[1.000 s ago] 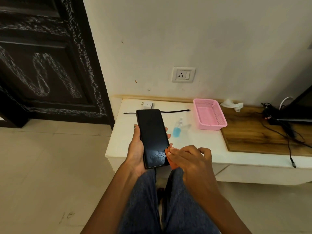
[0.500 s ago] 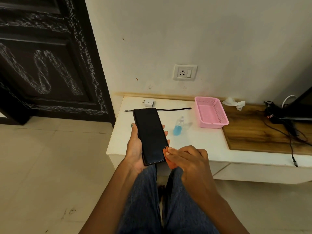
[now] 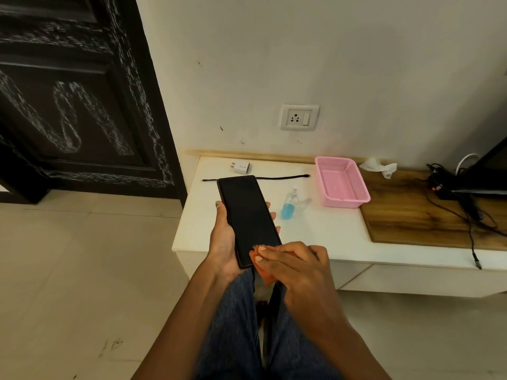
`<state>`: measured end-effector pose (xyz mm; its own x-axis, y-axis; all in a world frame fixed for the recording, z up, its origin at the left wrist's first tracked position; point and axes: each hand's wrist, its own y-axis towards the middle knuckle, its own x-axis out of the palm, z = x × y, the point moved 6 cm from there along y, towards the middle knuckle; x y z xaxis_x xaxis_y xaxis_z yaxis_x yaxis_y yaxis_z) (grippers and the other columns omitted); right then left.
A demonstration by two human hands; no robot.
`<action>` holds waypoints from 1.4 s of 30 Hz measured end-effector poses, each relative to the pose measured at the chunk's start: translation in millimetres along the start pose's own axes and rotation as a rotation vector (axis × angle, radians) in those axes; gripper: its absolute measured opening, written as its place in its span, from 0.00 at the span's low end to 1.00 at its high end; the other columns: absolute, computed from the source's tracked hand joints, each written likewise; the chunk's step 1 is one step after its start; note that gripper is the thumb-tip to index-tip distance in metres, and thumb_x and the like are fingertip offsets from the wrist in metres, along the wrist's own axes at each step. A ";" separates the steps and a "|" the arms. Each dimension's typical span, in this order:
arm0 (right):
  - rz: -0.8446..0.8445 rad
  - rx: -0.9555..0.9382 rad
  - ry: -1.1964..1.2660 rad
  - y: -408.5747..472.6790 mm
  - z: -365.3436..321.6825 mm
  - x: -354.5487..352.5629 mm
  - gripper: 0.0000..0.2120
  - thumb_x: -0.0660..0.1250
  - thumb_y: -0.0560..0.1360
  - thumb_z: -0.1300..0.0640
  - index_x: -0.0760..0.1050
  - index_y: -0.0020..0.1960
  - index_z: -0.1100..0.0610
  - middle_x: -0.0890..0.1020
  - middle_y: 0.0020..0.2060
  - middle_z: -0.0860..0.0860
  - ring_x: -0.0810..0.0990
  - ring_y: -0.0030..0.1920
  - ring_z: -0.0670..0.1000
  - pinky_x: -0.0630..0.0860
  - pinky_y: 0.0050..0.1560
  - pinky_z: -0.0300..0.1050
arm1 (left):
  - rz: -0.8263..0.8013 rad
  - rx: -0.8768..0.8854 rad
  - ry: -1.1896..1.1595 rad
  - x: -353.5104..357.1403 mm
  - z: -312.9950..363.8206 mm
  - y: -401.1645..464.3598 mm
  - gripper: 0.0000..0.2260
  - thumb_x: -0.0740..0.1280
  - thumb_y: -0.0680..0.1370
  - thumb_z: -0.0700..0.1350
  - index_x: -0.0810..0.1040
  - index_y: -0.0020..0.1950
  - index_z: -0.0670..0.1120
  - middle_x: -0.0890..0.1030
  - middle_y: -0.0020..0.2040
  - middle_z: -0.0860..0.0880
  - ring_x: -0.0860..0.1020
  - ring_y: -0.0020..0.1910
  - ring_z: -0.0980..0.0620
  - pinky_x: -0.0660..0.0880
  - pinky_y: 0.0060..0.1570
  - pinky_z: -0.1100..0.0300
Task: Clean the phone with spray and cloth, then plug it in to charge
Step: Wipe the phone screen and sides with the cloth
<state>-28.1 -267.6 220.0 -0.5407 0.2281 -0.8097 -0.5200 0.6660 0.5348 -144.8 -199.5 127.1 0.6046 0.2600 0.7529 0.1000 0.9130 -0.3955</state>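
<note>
Above the person's knees, the left hand point(image 3: 223, 237) grips the phone point(image 3: 248, 218), and the right hand point(image 3: 293, 266) presses an orange cloth point(image 3: 264, 272) on its lower end. Wiping seems underway. Charging is not yet begun: the adapter point(image 3: 241, 167) and cable point(image 3: 279, 178) lie unplugged on the white surface point(image 3: 315, 234), with the spray bottle point(image 3: 288, 204) near. Most of the cloth is hidden under the fingers, so wetness on the dark screen is hard to judge.

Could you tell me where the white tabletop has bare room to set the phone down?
White tabletop: bare between spray bottle and wooden board, in front of pink basket. Back left is crowded: charger adapter, black cable.
</note>
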 end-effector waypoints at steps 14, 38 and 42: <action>0.024 0.044 0.044 0.7 -4.8 -2.0 0.16 0.59 0.71 0.61 0.83 0.51 0.56 0.84 0.50 0.47 0.81 0.46 0.48 0.66 0.45 0.45 | 0.024 0.047 -0.063 12.4 5.8 -5.9 0.35 0.49 0.76 0.69 0.86 0.47 0.45 0.84 0.51 0.43 0.82 0.48 0.46 0.78 0.51 0.48; 0.015 0.043 0.106 15.7 -6.8 13.4 0.16 0.68 0.68 0.66 0.82 0.54 0.55 0.83 0.53 0.46 0.80 0.49 0.48 0.69 0.47 0.46 | 0.068 0.021 0.001 15.6 -2.1 -15.4 0.33 0.51 0.77 0.67 0.87 0.41 0.44 0.84 0.43 0.44 0.80 0.45 0.47 0.78 0.50 0.53; -0.003 -0.011 0.083 -1.5 -13.8 11.7 0.15 0.62 0.72 0.61 0.82 0.53 0.52 0.83 0.53 0.44 0.81 0.48 0.47 0.67 0.47 0.43 | 0.107 0.075 -0.022 8.4 7.4 -15.9 0.32 0.51 0.77 0.67 0.84 0.49 0.44 0.84 0.47 0.42 0.81 0.47 0.45 0.77 0.53 0.46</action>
<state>-42.8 -275.7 213.0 -0.5918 0.1656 -0.7889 -0.5286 0.6591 0.5349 -147.2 -209.5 143.5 0.5912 0.3634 0.7200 -0.0239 0.9002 -0.4347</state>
